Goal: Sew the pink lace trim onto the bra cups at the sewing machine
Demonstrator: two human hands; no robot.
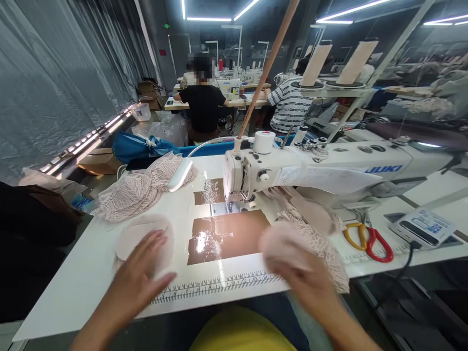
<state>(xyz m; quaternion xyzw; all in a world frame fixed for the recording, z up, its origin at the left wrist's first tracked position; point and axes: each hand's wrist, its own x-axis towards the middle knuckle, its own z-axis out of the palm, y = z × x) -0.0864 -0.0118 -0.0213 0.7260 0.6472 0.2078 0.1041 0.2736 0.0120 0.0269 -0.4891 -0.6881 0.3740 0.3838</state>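
On the left of the white table (69, 278), my left hand (141, 273) lies with spread fingers over a pale pink rounded fabric piece (129, 237). My right hand (303, 273) is right of the brown taped patch, its fingers closed on another pale pink fabric piece (285, 245), blurred by motion. Between and beyond the hands stands the white sewing machine (234, 175), its needle area above a metal plate (219, 209). No fabric shows under the needle. A printed ruler strip (219, 283) runs along the table's front edge.
Beige lace pieces (127, 195) are heaped at the back left, and more lace (325, 243) lies right of the needle. Yellow and red-handled scissors (378, 245) and a control box (424, 226) lie at the right. Two people sit at tables ahead.
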